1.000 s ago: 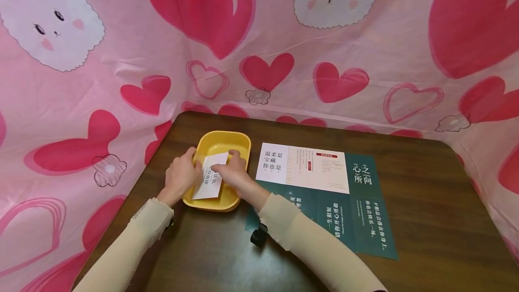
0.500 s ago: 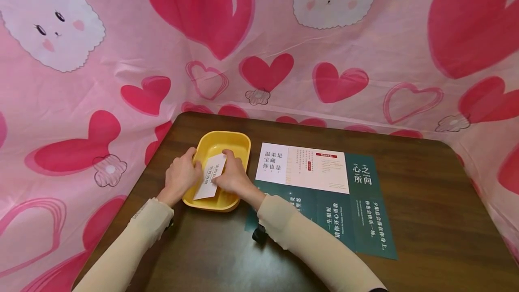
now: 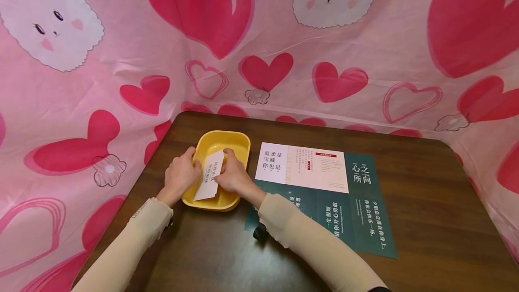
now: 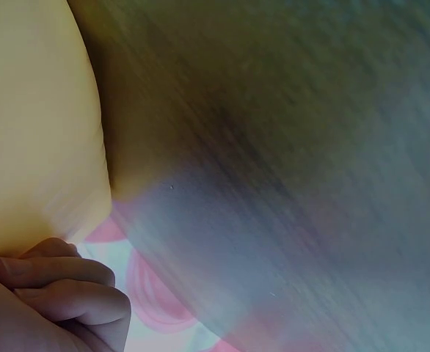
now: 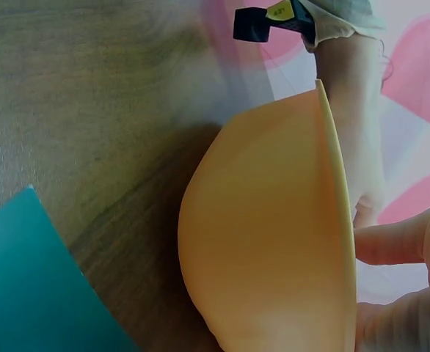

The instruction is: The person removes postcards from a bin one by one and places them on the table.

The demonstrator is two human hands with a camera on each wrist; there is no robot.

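Observation:
A white card [image 3: 209, 175] printed with dark characters lies tilted inside the yellow tray [image 3: 224, 137]. My left hand [image 3: 181, 175] is at the tray's left side and holds the card by its left edge. Curled fingers of that hand [image 4: 64, 290] show beside the tray wall [image 4: 35, 110] in the left wrist view. From the right, my right hand [image 3: 235, 175] pinches the card, thumb on its printed face. A second paper edge peeks out at the card's lower right corner. The right wrist view shows the tray's outer wall [image 5: 266, 227] and fingers at its rim.
To the right of the tray lie a pink and white printed sheet [image 3: 308, 166] and dark green printed sheets [image 3: 366, 211], partly under my right arm. The brown table [image 3: 438, 220] meets a pink heart-patterned cloth [image 3: 271, 26] behind and at left.
My right hand has shifted slightly up and turned the card's right side toward the left. Its thumb has drawn back, uncovering more characters. The left hand and the tray stay in place.

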